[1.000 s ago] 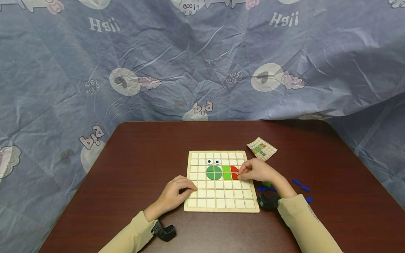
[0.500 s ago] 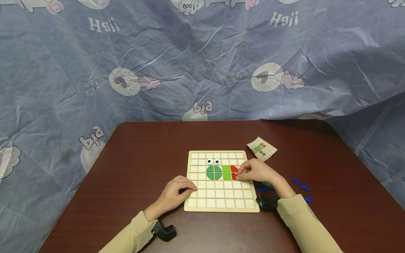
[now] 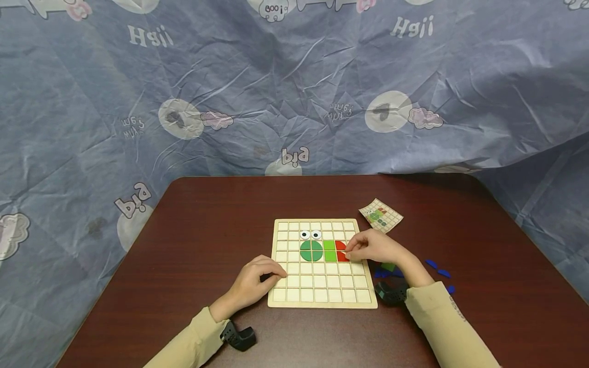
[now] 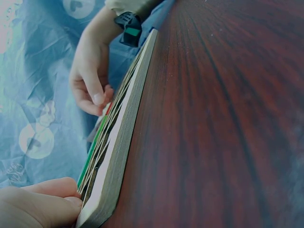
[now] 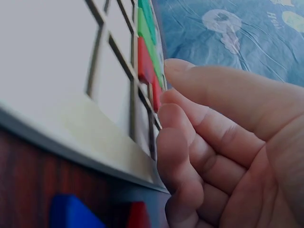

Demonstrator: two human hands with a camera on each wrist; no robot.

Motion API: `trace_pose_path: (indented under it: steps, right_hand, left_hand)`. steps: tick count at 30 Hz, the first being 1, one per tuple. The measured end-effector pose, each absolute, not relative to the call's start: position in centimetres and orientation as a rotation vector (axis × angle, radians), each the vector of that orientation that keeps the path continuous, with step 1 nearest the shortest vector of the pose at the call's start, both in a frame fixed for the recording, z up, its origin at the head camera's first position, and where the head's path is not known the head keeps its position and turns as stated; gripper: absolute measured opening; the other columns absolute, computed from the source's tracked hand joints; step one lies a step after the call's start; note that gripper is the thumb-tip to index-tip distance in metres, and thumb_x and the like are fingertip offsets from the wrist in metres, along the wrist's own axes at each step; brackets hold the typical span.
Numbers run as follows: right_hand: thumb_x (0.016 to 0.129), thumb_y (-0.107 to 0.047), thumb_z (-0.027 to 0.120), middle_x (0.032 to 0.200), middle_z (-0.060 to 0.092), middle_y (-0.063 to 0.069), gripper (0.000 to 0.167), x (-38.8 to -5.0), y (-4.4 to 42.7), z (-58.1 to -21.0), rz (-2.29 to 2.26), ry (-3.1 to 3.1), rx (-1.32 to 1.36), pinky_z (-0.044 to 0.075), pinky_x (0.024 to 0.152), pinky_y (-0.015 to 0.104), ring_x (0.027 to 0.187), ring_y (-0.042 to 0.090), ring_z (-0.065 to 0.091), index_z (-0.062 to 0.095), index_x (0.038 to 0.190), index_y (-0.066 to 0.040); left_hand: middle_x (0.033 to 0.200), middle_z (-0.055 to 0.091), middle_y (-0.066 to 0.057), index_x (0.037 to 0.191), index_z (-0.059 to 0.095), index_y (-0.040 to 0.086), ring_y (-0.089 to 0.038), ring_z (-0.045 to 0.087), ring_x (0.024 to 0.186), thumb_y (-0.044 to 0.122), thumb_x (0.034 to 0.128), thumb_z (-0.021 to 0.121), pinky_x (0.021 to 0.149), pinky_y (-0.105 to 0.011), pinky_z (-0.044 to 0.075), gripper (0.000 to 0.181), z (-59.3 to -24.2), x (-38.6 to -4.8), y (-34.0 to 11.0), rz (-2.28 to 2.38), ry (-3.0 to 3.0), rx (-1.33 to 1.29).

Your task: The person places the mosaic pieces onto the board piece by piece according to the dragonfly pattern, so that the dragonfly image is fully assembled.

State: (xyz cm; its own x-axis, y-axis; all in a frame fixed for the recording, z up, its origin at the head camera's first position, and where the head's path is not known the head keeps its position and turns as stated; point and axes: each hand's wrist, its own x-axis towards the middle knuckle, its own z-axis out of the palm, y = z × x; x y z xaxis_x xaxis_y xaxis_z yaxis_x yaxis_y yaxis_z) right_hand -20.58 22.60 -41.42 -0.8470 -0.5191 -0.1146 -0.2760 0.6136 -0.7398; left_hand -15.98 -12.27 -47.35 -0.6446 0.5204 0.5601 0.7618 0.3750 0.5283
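A pale gridded puzzle board [image 3: 320, 282] lies flat on the table. On it are two eye pieces [image 3: 315, 235], a dark green circle of quarter pieces [image 3: 311, 251], light green squares [image 3: 329, 245] and two red quarter-round pieces [image 3: 340, 246]. My left hand [image 3: 254, 279] rests its fingertips on the board's left edge, fingers loosely bent. At the board's right side, my right hand [image 3: 376, 247] has its fingertips at the red pieces, partly covering them. In the right wrist view the thumb [image 5: 178, 65] and fingers are apart, with no piece visible between them.
A small pattern card [image 3: 381, 216] lies behind the board's right corner. Several blue pieces [image 3: 444, 273] and a green piece [image 3: 388, 266] are scattered to the right, partly behind my right wrist. A red piece [image 5: 138, 216] shows beside the board. A blue printed cloth [image 3: 294, 92] hangs beyond the table.
My right hand shifts only slightly at the red pieces. The left hand, the board and the pieces on it stay where they were.
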Motion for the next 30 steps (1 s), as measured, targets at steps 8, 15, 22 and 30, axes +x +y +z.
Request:
trace_pose_path:
  steps: [8,15,22,30]
  right_hand:
    - [0.086,-0.023,0.070,0.084,0.064,0.002,0.020,-20.7,24.6,-40.2,-1.127,2.557,-0.604,0.049,0.064,0.030,0.075,0.017,0.057,0.068,0.098,-0.006]
    - [0.082,-0.019,0.074,0.087,0.063,0.008,0.031,-20.8,27.3,-39.3,-1.202,2.502,-0.533,0.053,0.067,0.032,0.078,0.020,0.060,0.065,0.104,0.002]
    - [0.081,-0.014,0.074,0.101,0.061,0.020,0.042,-20.6,30.2,-39.2,-1.266,2.391,-0.515,0.055,0.074,0.032,0.087,0.021,0.064,0.059,0.113,0.008]
    - [0.083,-0.012,0.072,0.108,0.060,0.026,0.043,-20.5,31.8,-39.5,-1.298,2.385,-0.558,0.055,0.075,0.029,0.089,0.020,0.065,0.057,0.116,0.010]
  left_hand:
    - [0.092,0.067,0.011,0.091,0.073,0.019,-0.011,0.058,0.092,0.005,0.0853,0.067,0.082,-0.025,0.049,0.016,-47.3,-16.0,-12.3,-1.149,-2.357,-1.112]
    - [0.092,0.067,0.011,0.091,0.073,0.019,-0.010,0.058,0.091,0.005,0.0852,0.067,0.082,-0.025,0.048,0.016,-47.3,-16.0,-12.4,-1.140,-2.348,-1.113]
    - [0.092,0.067,0.010,0.091,0.073,0.018,-0.010,0.058,0.092,0.004,0.0853,0.066,0.082,-0.024,0.049,0.016,-47.3,-16.0,-12.4,-1.134,-2.353,-1.111]
    - [0.092,0.067,0.010,0.091,0.073,0.017,-0.010,0.058,0.092,0.006,0.0859,0.067,0.082,-0.025,0.049,0.015,-47.3,-15.9,-12.3,-1.144,-2.366,-1.108]
